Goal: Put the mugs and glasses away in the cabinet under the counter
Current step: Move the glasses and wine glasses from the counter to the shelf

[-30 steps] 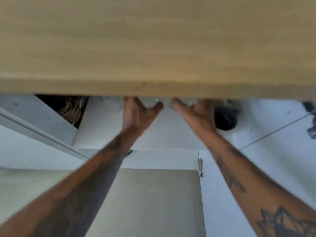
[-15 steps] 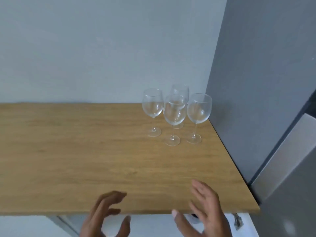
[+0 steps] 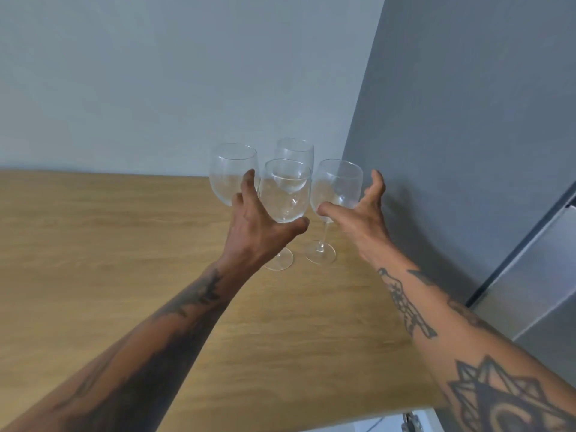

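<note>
Several clear wine glasses stand upright in a tight cluster at the back right corner of the wooden counter [image 3: 93,260]. My left hand [image 3: 258,226] is spread around the bowl of the front middle glass [image 3: 285,194], fingers between it and the left glass [image 3: 229,176], thumb under the bowl. My right hand [image 3: 361,219] is cupped around the right glass [image 3: 338,182], thumb against the bowl, fingers apart on its far side. A fourth glass [image 3: 294,151] stands behind them. All bases I can see rest on the counter. The cabinet under the counter is out of sight.
A tall grey panel [image 3: 467,151] rises right beside the glasses on the right. A pale wall [image 3: 156,88] closes the back. A metal hinge [image 3: 411,422] and a white surface show below the counter's front edge.
My view rose from under the counter to its top. Both hands came up from the cabinet and reached forward across the counter to the wine glasses.
</note>
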The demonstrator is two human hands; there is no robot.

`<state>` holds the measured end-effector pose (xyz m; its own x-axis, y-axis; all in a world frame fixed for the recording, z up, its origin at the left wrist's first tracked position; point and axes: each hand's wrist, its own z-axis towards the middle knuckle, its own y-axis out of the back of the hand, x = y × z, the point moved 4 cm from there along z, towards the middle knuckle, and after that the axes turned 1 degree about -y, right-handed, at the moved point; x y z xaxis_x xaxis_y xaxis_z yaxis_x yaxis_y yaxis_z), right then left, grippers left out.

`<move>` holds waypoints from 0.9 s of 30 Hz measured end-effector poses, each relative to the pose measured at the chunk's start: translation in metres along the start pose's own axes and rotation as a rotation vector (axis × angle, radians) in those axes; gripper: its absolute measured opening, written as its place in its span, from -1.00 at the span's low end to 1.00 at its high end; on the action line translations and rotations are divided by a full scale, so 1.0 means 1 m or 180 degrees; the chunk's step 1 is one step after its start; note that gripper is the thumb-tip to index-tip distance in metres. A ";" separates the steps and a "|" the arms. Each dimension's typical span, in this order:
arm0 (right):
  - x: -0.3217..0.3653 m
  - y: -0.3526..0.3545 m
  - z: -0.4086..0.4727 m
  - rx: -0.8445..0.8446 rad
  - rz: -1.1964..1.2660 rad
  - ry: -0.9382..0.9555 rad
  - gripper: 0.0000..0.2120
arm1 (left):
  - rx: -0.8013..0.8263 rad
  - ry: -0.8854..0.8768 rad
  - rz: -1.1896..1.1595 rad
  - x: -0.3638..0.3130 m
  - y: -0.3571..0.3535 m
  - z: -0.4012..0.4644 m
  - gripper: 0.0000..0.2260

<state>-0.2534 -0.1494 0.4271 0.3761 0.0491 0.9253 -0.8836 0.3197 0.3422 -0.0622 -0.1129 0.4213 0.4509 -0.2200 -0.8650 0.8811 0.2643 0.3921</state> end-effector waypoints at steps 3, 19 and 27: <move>-0.004 -0.005 0.014 0.0096 0.0115 -0.0003 0.15 | -0.0121 -0.0013 -0.0052 0.003 -0.010 0.011 -0.01; 0.003 0.035 -0.054 -0.0157 0.0079 0.0576 -0.11 | -0.0296 0.0017 -0.0326 -0.010 0.013 -0.044 -0.07; 0.040 0.102 -0.186 0.0036 0.0455 0.0950 -0.11 | -0.0640 0.0018 -0.0337 -0.071 0.083 -0.186 -0.11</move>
<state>-0.2765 0.0610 0.4690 0.3118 0.3684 0.8758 -0.9357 0.2792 0.2156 -0.0475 0.0989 0.4574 0.3561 -0.2514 -0.9000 0.8772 0.4219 0.2292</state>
